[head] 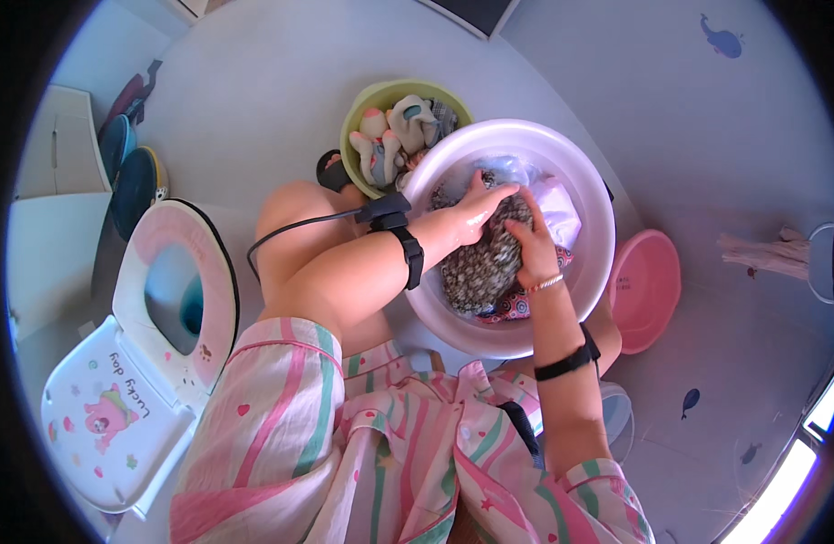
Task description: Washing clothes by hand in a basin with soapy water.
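Note:
A pinkish-white plastic basin [427, 282] stands before me with wet laundry and sudsy water in it. My left hand [481, 207] is wet and grips the upper part of a brown-and-white mottled fuzzy cloth [481, 268], its thumb and fingers apart around the fabric. My right hand [536, 248] holds the same cloth from its right side, fingertips close to those of the left hand. Under and beside the cloth lie a red patterned fabric [512, 307] and a pale lilac fabric [556, 211]. The water hides part of the laundry.
Behind the basin, a green tub [352, 146] holds stuffed toys [377, 146] and cloth. A pink basin [651, 292] leans at the right wall. A toilet with a pink seat [216, 272] and raised-back lid [117, 415] stands at left. A cable [301, 221] runs from my left wrist strap.

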`<state>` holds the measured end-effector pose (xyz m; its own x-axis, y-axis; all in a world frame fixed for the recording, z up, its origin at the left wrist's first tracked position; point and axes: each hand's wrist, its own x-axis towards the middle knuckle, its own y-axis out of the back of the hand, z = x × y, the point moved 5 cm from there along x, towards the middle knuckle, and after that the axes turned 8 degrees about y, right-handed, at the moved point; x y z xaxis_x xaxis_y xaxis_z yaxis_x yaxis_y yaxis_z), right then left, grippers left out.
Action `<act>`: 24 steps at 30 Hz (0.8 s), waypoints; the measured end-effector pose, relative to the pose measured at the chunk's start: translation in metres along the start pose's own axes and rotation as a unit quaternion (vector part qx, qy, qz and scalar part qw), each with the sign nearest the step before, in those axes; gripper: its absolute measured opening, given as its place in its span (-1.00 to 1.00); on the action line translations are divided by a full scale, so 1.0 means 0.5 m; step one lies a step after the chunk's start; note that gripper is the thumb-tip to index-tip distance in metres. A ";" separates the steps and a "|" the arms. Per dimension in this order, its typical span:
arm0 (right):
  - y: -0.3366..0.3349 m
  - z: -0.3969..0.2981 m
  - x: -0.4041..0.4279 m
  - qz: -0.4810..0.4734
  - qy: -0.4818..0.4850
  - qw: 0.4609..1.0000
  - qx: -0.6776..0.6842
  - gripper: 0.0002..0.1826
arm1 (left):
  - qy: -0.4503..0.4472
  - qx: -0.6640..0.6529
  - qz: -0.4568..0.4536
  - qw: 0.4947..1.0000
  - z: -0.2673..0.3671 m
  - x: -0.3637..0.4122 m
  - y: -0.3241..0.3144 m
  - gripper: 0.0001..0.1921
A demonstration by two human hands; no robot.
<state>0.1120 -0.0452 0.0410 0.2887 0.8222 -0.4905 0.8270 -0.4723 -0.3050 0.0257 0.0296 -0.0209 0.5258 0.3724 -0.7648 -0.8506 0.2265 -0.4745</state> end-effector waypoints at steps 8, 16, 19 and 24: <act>-0.151 -0.090 -0.189 -0.203 0.288 0.788 -0.505 -0.54 | -0.036 -0.073 -0.166 0.983 0.001 -0.042 0.016 -0.19; -0.153 -0.093 -0.163 -0.142 0.290 0.810 -0.490 -0.77 | -0.196 0.175 -0.177 0.948 0.004 -0.038 -0.026 -0.57; -0.151 -0.093 -0.154 -0.077 0.292 0.807 -0.507 -0.74 | -0.085 0.198 -0.062 0.975 0.002 -0.067 -0.026 -0.47; -0.123 -0.082 -0.121 0.007 0.298 0.800 -0.521 -0.62 | -0.004 0.076 -0.036 0.996 -0.005 -0.095 -0.019 -0.42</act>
<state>0.0633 -0.0528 0.1231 0.2233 0.9711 0.0840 0.6852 -0.2177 0.6950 0.0089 0.0076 0.0189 0.5859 0.3574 -0.7273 -0.8018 0.3860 -0.4562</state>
